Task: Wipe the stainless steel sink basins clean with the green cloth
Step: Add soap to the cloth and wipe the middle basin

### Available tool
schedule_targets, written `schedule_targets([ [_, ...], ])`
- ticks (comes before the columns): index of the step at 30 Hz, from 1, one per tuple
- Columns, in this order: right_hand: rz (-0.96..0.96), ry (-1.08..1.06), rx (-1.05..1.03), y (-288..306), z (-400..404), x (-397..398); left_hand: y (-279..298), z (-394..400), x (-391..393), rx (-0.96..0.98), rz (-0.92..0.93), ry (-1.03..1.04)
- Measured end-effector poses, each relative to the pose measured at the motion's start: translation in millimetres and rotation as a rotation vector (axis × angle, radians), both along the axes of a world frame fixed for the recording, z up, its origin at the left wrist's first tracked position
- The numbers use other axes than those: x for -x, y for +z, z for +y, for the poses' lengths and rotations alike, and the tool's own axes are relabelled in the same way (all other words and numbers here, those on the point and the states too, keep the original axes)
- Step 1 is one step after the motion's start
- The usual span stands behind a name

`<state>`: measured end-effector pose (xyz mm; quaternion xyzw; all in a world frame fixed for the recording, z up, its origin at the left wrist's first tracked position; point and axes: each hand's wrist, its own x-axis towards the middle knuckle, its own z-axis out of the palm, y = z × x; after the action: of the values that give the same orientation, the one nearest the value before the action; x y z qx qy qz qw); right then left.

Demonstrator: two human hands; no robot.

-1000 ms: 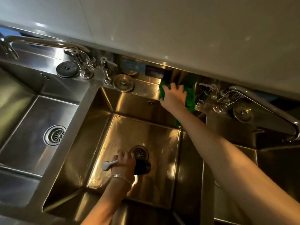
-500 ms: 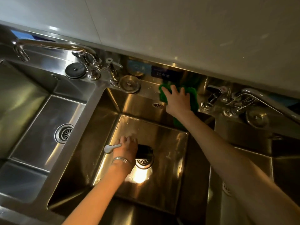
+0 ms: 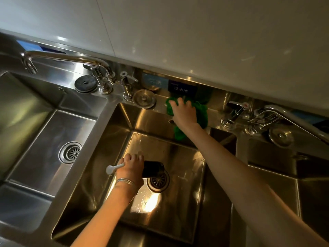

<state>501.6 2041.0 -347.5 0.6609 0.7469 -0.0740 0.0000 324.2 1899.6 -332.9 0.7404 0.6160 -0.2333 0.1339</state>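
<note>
While the right hand [image 3: 185,114] presses the green cloth [image 3: 202,113] flat against the rear ledge of the middle basin [image 3: 187,157], fingers spread over it, part of the cloth hangs down the back wall. Lower down, the left hand [image 3: 132,165] grips a white handle [image 3: 114,168] joined to what looks like a dark cup [image 3: 153,168], just above the drain [image 3: 158,181].

three basins [image 3: 156,175], two faucets [image 3: 67,58], two drain strainers [image 3: 69,152], three round plugs [image 3: 144,99], one green cloth [image 3: 201,111] under the right hand [image 3: 184,114].
</note>
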Motion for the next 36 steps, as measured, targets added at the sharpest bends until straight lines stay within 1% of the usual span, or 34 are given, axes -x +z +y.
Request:
schedule_targets([
  [2, 0.029, -0.151, 0.007, -1, -13, -26, 0, 1, 6, -0.03, -0.01, -0.005],
  [3, 0.01, -0.224, 0.019, 0, -18, -36, 0, 1, 9, -0.05, -0.023, -0.004],
  [6, -0.121, -0.316, 0.091, 2, -14, -35, 1, 1, 13, -0.081, -0.071, 0.026],
  [8, -0.119, -0.304, 0.112, 2, -2, -19, 0, -1, 18, -0.092, -0.096, 0.034],
  [13, -0.003, -0.14, 0.055, 1, 21, 24, 1, -7, 30, -0.116, -0.117, 0.019],
  [16, 0.015, -0.027, -0.015, -3, 9, 34, 3, -6, 34, -0.116, -0.109, 0.007],
  [19, -0.012, 0.063, 0.015, -10, -18, 23, 9, 1, 30, -0.13, -0.143, -0.03],
  [20, -0.01, 0.029, 0.03, -11, -26, 13, 11, 4, 28, -0.145, -0.166, -0.043],
  [22, -0.003, -0.134, 0.055, -7, -33, -15, 16, 10, 25, -0.227, -0.204, -0.08],
  [24, -0.041, -0.28, 0.079, -2, -36, -41, 20, 16, 24, -0.32, -0.228, -0.128],
  [25, -0.058, -0.311, 0.097, 0, -37, -48, 22, 18, 23, -0.355, -0.239, -0.153],
  [27, -0.088, -0.321, 0.117, 0, -40, -46, 29, 22, 24, -0.44, -0.286, -0.169],
  [30, -0.107, -0.314, 0.108, -2, -46, -33, 37, 24, 29, -0.504, -0.337, -0.173],
  [34, -0.014, -0.26, 0.1, 5, -55, -46, 38, 20, 46, -0.506, -0.385, -0.097],
  [36, 0.043, -0.305, 0.085, 11, -51, -58, 41, 18, 53, -0.506, -0.417, -0.061],
])
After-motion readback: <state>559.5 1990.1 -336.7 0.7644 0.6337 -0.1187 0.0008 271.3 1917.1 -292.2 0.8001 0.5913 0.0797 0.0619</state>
